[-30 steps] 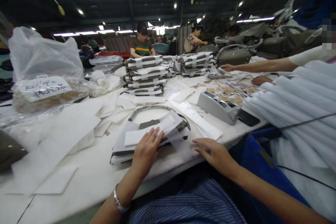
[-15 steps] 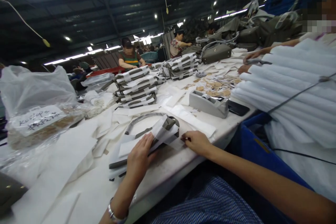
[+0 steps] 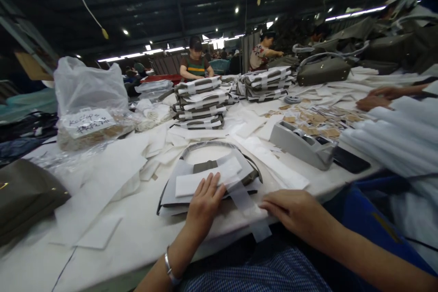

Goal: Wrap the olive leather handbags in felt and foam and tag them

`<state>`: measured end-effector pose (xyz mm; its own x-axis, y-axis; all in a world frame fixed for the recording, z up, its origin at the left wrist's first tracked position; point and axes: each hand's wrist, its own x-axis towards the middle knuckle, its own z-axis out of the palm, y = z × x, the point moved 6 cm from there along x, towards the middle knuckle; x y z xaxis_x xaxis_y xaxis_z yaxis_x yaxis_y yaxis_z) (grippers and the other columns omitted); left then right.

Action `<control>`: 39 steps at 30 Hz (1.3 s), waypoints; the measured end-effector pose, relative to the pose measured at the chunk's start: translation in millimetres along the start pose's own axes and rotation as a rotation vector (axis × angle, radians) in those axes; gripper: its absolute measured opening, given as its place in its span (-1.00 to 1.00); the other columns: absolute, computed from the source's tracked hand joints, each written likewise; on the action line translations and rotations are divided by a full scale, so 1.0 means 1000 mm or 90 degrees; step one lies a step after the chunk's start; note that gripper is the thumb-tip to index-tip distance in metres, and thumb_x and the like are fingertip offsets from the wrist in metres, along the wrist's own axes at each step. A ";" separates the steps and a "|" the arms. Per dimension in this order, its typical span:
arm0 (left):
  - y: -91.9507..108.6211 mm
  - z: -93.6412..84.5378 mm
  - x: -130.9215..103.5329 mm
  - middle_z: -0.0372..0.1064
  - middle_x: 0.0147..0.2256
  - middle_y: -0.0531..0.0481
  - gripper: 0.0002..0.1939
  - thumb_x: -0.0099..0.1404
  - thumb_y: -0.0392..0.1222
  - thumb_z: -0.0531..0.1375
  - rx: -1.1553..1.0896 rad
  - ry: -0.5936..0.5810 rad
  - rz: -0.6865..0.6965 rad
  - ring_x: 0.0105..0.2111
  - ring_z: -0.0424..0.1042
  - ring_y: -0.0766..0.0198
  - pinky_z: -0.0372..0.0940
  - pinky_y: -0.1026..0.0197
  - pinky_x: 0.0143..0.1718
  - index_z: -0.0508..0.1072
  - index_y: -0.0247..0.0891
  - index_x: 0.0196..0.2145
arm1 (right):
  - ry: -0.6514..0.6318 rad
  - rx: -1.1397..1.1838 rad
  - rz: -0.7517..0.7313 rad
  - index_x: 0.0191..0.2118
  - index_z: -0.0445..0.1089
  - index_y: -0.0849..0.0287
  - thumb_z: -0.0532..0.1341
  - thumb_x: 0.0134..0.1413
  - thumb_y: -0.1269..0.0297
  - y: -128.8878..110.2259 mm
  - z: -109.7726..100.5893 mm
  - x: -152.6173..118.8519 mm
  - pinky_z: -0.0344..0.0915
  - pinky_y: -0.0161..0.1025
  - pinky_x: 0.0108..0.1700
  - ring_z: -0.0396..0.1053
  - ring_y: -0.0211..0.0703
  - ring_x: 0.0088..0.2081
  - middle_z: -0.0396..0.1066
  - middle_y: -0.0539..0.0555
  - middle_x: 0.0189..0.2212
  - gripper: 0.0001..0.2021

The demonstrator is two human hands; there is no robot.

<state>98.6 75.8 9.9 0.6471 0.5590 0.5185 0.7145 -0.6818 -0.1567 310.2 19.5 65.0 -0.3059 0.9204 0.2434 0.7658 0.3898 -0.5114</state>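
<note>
A dark grey bag piece (image 3: 205, 166) with a curved handle lies flat on the table in front of me, partly under pale sheets. My left hand (image 3: 205, 200) rests on it with fingers stretched out, touching a white foam strip (image 3: 195, 183). To its right, my right hand (image 3: 290, 207) is closed in a pinch at the table's front edge, beside a translucent strip (image 3: 242, 198). The strip runs from the bag and hangs down to the edge. What the right fingertips hold is too small to make out.
A grey tape dispenser (image 3: 301, 145) and black phone (image 3: 351, 159) stand at the right, near small brown pieces (image 3: 316, 118). Behind are stacks of wrapped bags (image 3: 200, 102). White sheets (image 3: 102, 182) cover the left. Another person's hands (image 3: 376, 98) are at far right.
The view has turned left. My left hand now lies flat on the white strip, and the bag lies flatter. The translucent strip now reaches down over the table's edge.
</note>
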 end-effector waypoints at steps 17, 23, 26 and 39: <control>0.005 0.005 -0.004 0.32 0.19 -0.21 -0.77 0.44 -0.22 0.10 0.006 0.137 -0.014 0.21 0.28 -0.06 0.34 -0.11 0.12 0.44 -0.17 0.01 | -0.230 -0.259 -0.126 0.12 0.40 0.36 -0.01 0.38 0.10 0.015 0.072 0.160 0.04 0.24 0.27 0.30 0.22 0.20 0.40 0.39 0.11 -0.53; 0.003 0.007 -0.004 0.33 0.19 -0.18 -0.71 0.47 -0.19 0.05 -0.019 0.125 -0.039 0.20 0.31 -0.05 0.35 -0.10 0.11 0.42 -0.12 0.08 | -0.241 -0.294 -0.195 0.06 0.44 0.25 -0.04 0.39 0.23 0.013 0.061 0.148 -0.06 0.23 0.30 0.33 0.09 0.17 0.46 0.26 0.07 -0.63; 0.003 0.010 -0.005 0.33 0.19 -0.15 -0.68 0.47 -0.19 0.06 -0.021 0.143 -0.050 0.20 0.31 -0.03 0.34 -0.09 0.13 0.40 -0.08 0.12 | -0.262 -0.233 -0.233 0.13 0.38 0.19 -0.07 0.40 0.27 0.017 0.053 0.140 -0.03 0.16 0.30 0.28 0.03 0.21 0.41 0.19 0.13 -0.62; 0.003 0.008 -0.004 0.26 0.24 -0.13 -0.61 0.45 -0.23 0.09 0.037 0.065 -0.036 0.26 0.22 0.01 0.25 -0.04 0.20 0.34 -0.06 0.20 | -0.212 -0.287 -0.113 0.15 0.43 0.10 0.00 0.37 0.08 0.032 0.066 0.167 0.23 0.10 0.08 0.40 0.18 0.05 0.47 0.28 0.00 -0.58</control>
<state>100.3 75.5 0.4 0.5766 0.5427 0.6107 0.7652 -0.6206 -0.1711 246.9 187.7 34.9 -0.5566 0.8306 -0.0165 0.8294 0.5545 -0.0682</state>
